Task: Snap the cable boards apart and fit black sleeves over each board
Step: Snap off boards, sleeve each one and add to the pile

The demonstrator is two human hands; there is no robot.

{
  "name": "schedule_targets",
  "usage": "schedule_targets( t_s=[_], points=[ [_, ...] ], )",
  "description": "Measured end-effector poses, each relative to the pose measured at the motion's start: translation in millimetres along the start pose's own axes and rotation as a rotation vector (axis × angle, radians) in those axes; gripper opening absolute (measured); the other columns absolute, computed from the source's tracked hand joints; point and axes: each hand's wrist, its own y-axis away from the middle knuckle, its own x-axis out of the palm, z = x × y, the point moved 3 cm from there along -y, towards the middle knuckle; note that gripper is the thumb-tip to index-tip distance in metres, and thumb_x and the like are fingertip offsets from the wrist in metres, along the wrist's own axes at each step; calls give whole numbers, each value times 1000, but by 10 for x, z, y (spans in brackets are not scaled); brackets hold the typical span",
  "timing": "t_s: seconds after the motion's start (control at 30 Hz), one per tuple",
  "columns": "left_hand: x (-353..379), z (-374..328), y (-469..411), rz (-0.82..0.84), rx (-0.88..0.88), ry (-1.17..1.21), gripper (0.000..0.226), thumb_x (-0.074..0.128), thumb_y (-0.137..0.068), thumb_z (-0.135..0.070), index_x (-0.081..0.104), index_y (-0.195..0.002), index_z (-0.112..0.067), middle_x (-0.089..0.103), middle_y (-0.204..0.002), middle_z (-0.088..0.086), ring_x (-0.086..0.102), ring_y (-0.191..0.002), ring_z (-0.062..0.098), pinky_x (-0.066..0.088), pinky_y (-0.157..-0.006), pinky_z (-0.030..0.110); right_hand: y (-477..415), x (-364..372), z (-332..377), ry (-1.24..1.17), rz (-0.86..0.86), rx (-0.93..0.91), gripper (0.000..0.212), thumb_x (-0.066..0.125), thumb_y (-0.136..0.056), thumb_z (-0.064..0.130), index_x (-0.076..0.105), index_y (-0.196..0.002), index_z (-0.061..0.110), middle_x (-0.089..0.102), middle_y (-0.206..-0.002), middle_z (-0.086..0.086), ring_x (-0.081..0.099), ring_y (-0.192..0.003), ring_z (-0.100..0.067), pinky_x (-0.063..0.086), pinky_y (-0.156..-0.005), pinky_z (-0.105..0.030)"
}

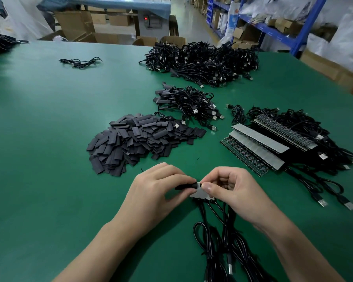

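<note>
L hand (157,188) fingers pinch a black sleeve (186,186); R hand (232,190) thumb & fingers clamp the board strip (200,193), sleeve meeting its 9 o'clock end. Risk: sleeve goes on skewed & jams, or cables (218,231) trailing to 6 o'clock tug the strip out of the grip.

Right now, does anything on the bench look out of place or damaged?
No damage visible. Two strays: a USB plug lies on the sleeve pile, and a lone cable sits far left, apart from the cable heaps. The left hand holds a black sleeve, the right hand a board strip.
</note>
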Motion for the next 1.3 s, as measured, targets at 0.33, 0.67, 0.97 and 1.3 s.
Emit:
schedule_targets(
  t_s=[0.33, 0.67, 0.97, 1.3],
  points=[
    [-18, 32, 1, -30, -291, 258, 18, 80, -86, -33, 81, -101, -24, 76, -90, -15, 70, -83, 3, 56, -74, 23, 36, -35, 74, 180, -145, -154, 17, 80, -88, 16, 78, -86, 33, 72, -79, 8, 64, -74, -7, 50, -71, -18],
    [91, 209, 71, 325, -602, 526, 51, 48, -91, -67, 72, -82, -22, 66, -69, 7, 51, -58, 12, 41, -58, 31, 80, 32, 166, 536, -244, -611, 7, 78, -90, 24, 78, -88, 18, 69, -83, 13, 62, -83, -13, 51, -72, -34],
    [156, 173, 98, 284, -591, 537, 28, 49, -99, -52, 70, -94, -33, 43, -60, -16, 36, -56, 3, 30, -53, 18, 65, 38, 144, 553, -223, -655, 5, 79, -90, 24, 79, -90, 19, 70, -86, 15, 62, -83, -14, 51, -72, -34],
    [144, 101, 86, 275, -487, 369, 19, 54, -105, -29, 65, -91, -36, 67, -89, -17, 61, -85, 6, 43, -74, 15, 68, 79, 128, 584, -196, -647, 6, 79, -89, 24, 78, -88, 18, 69, -86, 16, 61, -83, -12, 52, -72, -36]
  ],
)
